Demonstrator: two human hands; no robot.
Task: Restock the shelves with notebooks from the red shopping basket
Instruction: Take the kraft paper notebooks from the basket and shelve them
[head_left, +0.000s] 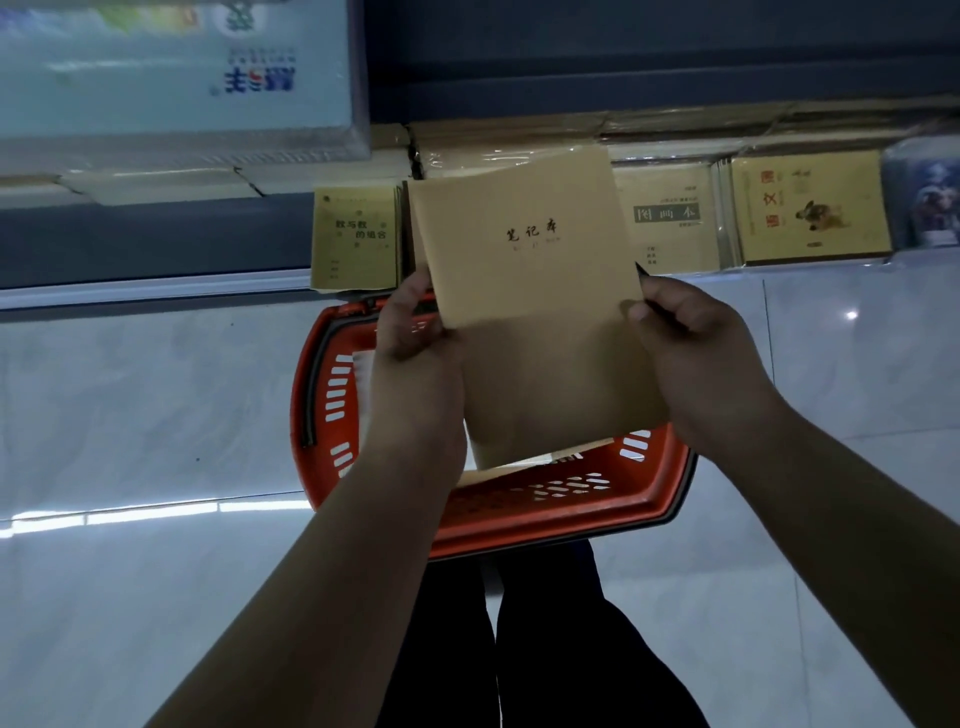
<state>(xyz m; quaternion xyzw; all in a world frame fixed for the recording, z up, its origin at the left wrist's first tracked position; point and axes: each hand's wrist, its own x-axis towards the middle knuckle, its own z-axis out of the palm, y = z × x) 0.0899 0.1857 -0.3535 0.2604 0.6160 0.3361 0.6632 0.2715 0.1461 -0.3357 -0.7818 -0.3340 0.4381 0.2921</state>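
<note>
Notebooks (524, 291), frame centre: gripped by my left hand (410, 332) and right hand (691, 353), hiding most of the red basket (545, 512).

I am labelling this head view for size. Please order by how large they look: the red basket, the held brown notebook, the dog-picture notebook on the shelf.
1. red basket, partly hidden
2. held brown notebook, nearer the camera, so unsure against the basket
3. dog-picture notebook

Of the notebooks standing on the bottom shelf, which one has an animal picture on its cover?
The landscape yellow notebook right of the held notebook; the other shelf covers show only text.
</note>
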